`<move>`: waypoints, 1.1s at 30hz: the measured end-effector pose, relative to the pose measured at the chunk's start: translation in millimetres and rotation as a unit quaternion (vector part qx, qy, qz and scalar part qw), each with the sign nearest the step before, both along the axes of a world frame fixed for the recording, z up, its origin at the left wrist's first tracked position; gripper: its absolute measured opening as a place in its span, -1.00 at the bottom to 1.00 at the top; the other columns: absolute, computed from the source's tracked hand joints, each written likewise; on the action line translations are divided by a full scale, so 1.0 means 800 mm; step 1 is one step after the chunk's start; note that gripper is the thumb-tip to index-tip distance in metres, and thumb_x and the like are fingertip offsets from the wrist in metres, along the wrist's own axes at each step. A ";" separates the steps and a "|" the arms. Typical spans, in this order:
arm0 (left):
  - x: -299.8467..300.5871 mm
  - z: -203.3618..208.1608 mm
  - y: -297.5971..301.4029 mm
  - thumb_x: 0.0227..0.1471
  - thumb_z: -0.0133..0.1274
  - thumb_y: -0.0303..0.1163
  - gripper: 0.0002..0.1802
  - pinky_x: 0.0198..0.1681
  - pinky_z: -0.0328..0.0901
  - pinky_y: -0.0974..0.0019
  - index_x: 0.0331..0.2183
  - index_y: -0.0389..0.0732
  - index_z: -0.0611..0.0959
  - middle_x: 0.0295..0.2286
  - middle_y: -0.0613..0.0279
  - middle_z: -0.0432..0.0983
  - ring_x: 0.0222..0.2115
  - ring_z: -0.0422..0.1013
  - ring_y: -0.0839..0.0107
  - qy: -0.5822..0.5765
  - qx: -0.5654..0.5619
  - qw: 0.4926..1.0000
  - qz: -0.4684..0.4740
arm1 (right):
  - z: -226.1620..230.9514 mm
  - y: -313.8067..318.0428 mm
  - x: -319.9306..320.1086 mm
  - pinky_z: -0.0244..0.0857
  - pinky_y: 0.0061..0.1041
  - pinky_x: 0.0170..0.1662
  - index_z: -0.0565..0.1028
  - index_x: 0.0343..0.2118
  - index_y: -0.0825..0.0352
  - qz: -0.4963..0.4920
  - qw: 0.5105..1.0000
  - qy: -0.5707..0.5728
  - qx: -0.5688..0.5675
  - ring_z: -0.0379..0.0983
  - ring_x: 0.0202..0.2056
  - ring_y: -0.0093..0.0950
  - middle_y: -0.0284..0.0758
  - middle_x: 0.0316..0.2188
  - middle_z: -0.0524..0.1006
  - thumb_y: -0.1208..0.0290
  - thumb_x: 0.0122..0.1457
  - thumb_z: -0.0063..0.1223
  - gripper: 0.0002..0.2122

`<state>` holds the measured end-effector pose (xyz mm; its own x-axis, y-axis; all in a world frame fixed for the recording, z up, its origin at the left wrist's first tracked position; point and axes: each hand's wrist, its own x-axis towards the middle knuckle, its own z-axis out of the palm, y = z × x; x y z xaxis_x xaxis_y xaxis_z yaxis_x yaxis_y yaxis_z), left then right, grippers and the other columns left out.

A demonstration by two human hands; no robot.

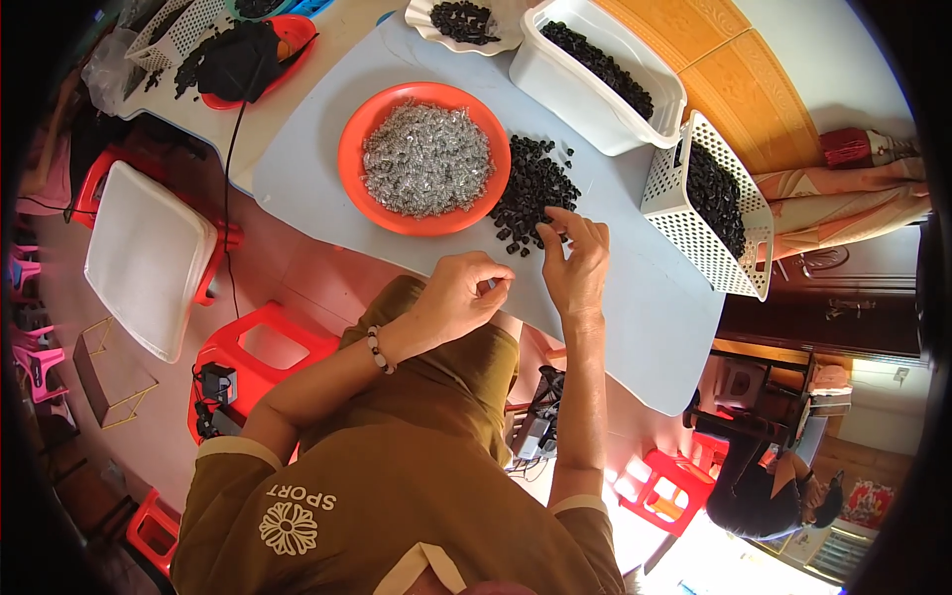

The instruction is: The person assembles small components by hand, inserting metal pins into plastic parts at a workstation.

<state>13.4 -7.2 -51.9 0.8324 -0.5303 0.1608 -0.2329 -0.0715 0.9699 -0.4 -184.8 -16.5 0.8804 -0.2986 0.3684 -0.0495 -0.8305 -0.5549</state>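
Note:
My left hand (464, 295) is closed in a pinch near the front edge of the table. A small pale bit shows between its fingers, too small to make out. My right hand (579, 260) reaches to the near right edge of a loose pile of small black plastic pieces (535, 188). Its thumb and index finger are slightly apart over the pieces, and no held piece can be seen. Left of the pile stands a round red basin (357, 188) filled with small clear plastic pieces (426, 159).
Along the table's (645, 317) far and right sides stand a scalloped white dish (421, 12), a white tub (540, 74) and a perforated white basket (694, 233), all holding black pieces. A red stool (263, 342) is at my left. Another person (764, 486) sits at the far right.

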 end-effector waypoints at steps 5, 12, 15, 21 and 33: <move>0.000 0.003 0.000 -0.03 0.15 -0.53 -0.88 -0.57 0.28 0.33 -0.37 -0.31 0.68 -0.54 0.06 0.50 -0.64 0.41 0.31 0.005 -0.001 1.000 -0.001 | 0.000 0.004 0.013 0.32 -0.34 -0.19 0.61 -0.31 0.22 0.024 0.996 -0.004 -0.081 0.36 -0.28 -0.28 -0.35 -0.44 0.54 0.56 0.00 0.19 -0.83; 0.001 -0.001 -0.001 -0.04 0.17 -0.54 -0.88 -0.56 0.29 0.42 -0.36 -0.31 0.69 -0.54 0.13 0.51 -0.64 0.40 0.44 -0.005 -0.004 1.000 -0.003 | -0.001 -0.001 0.010 0.31 -0.33 -0.19 0.60 -0.38 0.24 0.013 0.998 0.011 -0.064 0.36 -0.31 -0.25 -0.33 -0.45 0.54 0.54 -0.01 0.21 -0.89; 0.001 0.002 0.000 -0.03 0.17 -0.54 -0.88 -0.54 0.31 0.44 -0.35 -0.31 0.69 -0.53 0.13 0.52 -0.63 0.41 0.48 -0.002 -0.016 1.000 -0.006 | 0.004 0.000 0.004 0.32 -0.37 -0.26 0.60 -0.38 0.26 0.007 1.000 -0.007 -0.015 0.36 -0.35 -0.28 -0.32 -0.47 0.55 0.56 -0.01 0.22 -0.89; 0.006 0.013 0.006 0.13 0.10 -0.37 -0.79 -0.47 0.37 0.44 -0.25 -0.30 0.68 -0.46 0.24 0.57 -0.55 0.44 0.56 0.226 -0.062 0.970 -0.060 | 0.025 0.020 -0.022 0.33 -0.46 -0.34 0.62 -0.37 0.31 0.028 0.989 -0.025 0.140 0.40 -0.36 -0.39 -0.31 -0.41 0.60 0.61 0.01 0.20 -0.89; 0.007 0.050 0.028 0.22 0.04 -0.29 -0.69 -0.31 0.44 0.52 -0.12 -0.31 0.65 -0.34 0.28 0.61 -0.36 0.49 0.65 0.336 -0.243 0.908 -0.058 | 0.053 0.067 -0.041 0.33 -0.45 -0.20 0.59 -0.30 0.32 0.132 0.989 -0.020 0.055 0.39 -0.27 -0.40 -0.34 -0.36 0.59 0.68 -0.04 0.20 -0.79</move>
<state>18.8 15.5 -12.3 0.7726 -0.6226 -0.1244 0.4447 0.3907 0.8060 -33.5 -131.3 25.7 0.9183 -0.1005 0.3828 0.1853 -0.7456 -0.6402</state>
